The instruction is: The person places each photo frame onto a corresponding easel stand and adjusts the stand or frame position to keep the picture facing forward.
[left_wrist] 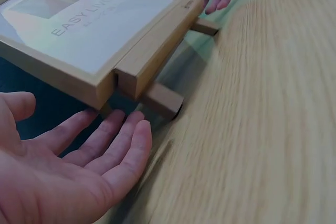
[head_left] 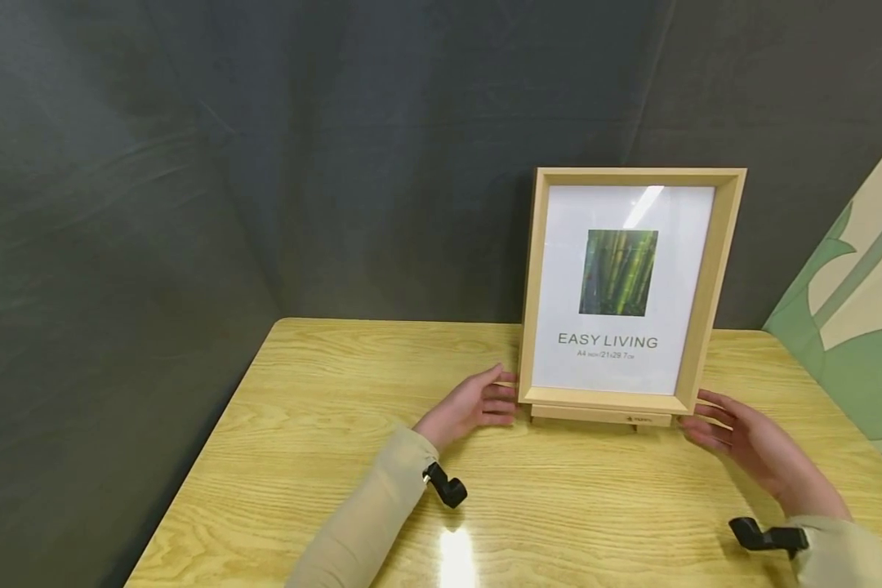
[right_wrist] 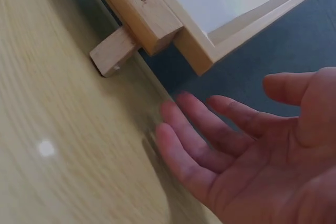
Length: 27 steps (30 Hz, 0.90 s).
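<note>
A pale wooden picture frame (head_left: 603, 377), with a white "EASY LIVING" sheet and a small bamboo picture under its glazing, leans back on a wooden tabletop easel (head_left: 595, 415). By the frame's lower left corner is my left hand (head_left: 470, 408), palm turned toward it and fingers loosely extended. In the left wrist view its fingertips (left_wrist: 137, 116) lie close to that corner; contact cannot be made out. At the lower right corner, my right hand (head_left: 760, 445) has relaxed fingers. The right wrist view shows a gap between those fingers (right_wrist: 178, 145) and the frame. Neither hand grips anything.
The easel stands on a wood-grain table (head_left: 338, 392) near its back edge. Behind and to the left hangs a dark grey curtain (head_left: 382, 163). A panel with green leaf shapes (head_left: 867, 343) rises along the right side.
</note>
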Tool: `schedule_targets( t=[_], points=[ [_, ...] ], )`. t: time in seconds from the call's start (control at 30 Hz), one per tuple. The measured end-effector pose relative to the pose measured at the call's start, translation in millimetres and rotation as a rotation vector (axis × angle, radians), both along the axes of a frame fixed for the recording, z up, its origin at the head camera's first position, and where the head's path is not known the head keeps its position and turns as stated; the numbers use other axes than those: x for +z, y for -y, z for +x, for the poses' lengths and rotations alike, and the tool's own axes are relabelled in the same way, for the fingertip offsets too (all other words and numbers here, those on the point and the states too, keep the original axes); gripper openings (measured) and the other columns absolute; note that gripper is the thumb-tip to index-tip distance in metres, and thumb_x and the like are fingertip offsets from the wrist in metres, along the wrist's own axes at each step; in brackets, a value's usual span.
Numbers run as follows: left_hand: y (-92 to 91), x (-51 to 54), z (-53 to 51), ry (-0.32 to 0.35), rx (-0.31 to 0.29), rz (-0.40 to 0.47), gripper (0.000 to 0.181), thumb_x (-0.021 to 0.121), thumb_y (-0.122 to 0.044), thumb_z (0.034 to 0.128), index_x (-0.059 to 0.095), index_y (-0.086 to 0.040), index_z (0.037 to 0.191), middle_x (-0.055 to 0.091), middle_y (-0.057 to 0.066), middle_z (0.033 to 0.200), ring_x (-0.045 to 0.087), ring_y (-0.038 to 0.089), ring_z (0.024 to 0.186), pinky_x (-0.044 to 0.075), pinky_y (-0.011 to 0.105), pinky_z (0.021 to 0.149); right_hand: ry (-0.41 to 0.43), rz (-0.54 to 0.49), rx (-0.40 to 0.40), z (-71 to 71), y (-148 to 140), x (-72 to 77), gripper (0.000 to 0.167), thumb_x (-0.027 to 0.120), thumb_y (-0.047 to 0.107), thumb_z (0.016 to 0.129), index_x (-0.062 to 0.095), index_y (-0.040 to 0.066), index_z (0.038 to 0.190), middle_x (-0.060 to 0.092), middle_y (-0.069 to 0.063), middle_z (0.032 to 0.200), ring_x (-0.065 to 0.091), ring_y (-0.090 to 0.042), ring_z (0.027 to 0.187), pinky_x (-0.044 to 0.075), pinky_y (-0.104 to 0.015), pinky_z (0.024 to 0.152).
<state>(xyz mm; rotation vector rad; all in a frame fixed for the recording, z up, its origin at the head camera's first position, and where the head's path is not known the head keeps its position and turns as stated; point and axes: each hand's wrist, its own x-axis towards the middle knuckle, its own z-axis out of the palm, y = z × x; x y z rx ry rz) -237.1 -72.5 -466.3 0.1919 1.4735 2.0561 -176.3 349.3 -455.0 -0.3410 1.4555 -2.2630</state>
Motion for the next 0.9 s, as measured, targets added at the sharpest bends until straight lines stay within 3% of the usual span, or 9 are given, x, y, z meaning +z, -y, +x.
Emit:
schedule_targets(
  t=[0.13, 0.3, 0.47, 0.7, 0.9],
  points=[
    [-4.8, -0.4, 1.8, 0.039, -0.027, 0.031, 0.053, 0.042, -0.044, 0.1011, 0.047, 0.001, 0.130, 0.058, 0.019, 0.117, 0.057, 0.040, 0.110, 0.047, 0.050, 0.094, 0.027, -0.093, 0.081, -0.4, 4, -2.2, 0.048, 0.013, 0.019, 0.108, 0.055, 0.010, 0.129, 0.060, -0.012, 0.124, 0.057, -0.033, 0.115, 0.044, -0.044, 0.097],
    [-9.2, -0.5, 2.8, 0.033, -0.040, 0.042, 0.055, 0.050, -0.046, 0.0976, 0.048, 0.000, 0.128, 0.058, 0.021, 0.118, 0.060, 0.035, 0.105, 0.047, 0.049, 0.093, 0.023, -0.135, 0.125, -1.3, 12, 1.4, 0.049, 0.012, 0.019, 0.107, 0.051, 0.010, 0.134, 0.057, -0.014, 0.128, 0.053, -0.037, 0.118, 0.038, -0.049, 0.099],
    [-11.3, -1.9, 3.7, 0.006, -0.040, 0.002, 0.058, 0.055, -0.039, 0.0968, 0.043, -0.001, 0.140, 0.059, 0.016, 0.118, 0.060, 0.033, 0.105, 0.049, 0.043, 0.092, 0.025, -0.058, 0.081, 0.2, 18, 4.3, 0.047, 0.014, 0.017, 0.108, 0.054, 0.016, 0.133, 0.060, -0.012, 0.125, 0.056, -0.034, 0.115, 0.041, -0.047, 0.097],
    [-14.3, -3.2, 5.6, -0.024, -0.019, 0.008, 0.038, 0.053, -0.028, 0.0998, 0.055, 0.000, 0.126, 0.064, 0.014, 0.107, 0.059, 0.039, 0.107, 0.048, 0.044, 0.093, 0.021, 0.061, 0.027, 1.0, 25, 5.1, 0.042, 0.020, 0.019, 0.108, 0.058, 0.020, 0.127, 0.063, -0.009, 0.121, 0.059, -0.032, 0.111, 0.043, -0.045, 0.094],
    [-14.2, -2.4, 5.6, -0.028, -0.007, 0.016, 0.039, 0.052, -0.026, 0.1004, 0.054, 0.001, 0.128, 0.063, 0.016, 0.108, 0.061, 0.033, 0.101, 0.048, 0.044, 0.093, 0.008, 0.066, 0.019, 0.4, 27, 4.7, 0.042, 0.021, 0.019, 0.108, 0.059, 0.020, 0.125, 0.064, -0.009, 0.119, 0.061, -0.030, 0.110, 0.046, -0.043, 0.092]
  ],
)
